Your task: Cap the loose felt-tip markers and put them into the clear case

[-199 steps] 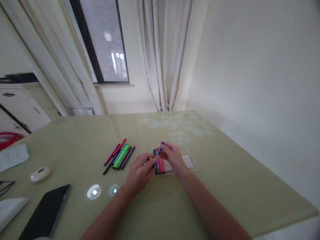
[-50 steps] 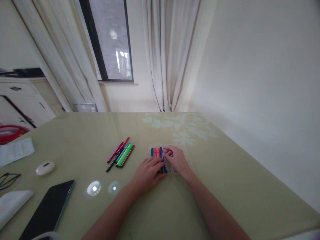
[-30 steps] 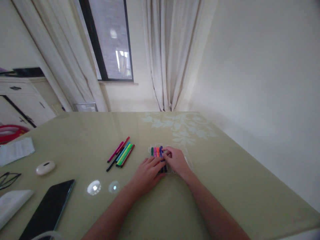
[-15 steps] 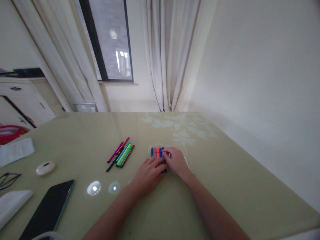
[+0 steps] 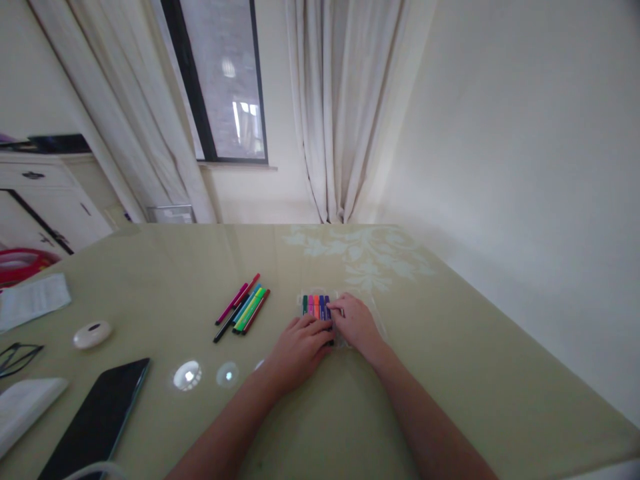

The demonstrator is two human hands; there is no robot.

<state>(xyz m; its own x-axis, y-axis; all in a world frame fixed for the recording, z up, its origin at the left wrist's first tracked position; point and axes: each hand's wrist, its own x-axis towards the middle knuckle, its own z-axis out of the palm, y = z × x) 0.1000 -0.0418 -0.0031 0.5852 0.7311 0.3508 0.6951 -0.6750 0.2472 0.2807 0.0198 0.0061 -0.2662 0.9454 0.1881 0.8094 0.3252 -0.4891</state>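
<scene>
Several markers (image 5: 316, 305), green, pink, orange and dark blue, lie side by side in a clear plastic case (image 5: 379, 321). My left hand (image 5: 299, 348) rests over their near ends with its fingers spread, hiding part of them. From the right, my right hand (image 5: 354, 322) touches the dark blue marker at the row's right end, its fingers bent together; whether it grips that marker is too small to tell. Loose markers (image 5: 249, 311) in red, magenta, black, blue, green and dark red lie in a bunch to the left of the case.
On the left of the glossy table (image 5: 200, 427) are a black tablet (image 5: 97, 417), a white oval object (image 5: 92, 334), a white box-like object (image 5: 27, 407), dark-framed glasses (image 5: 20, 359) and a pale cloth or paper (image 5: 35, 301). A wall runs along the right side.
The fingers of my right hand have shifted very slightly at the right end of the marker row. My left hand has hardly moved.
</scene>
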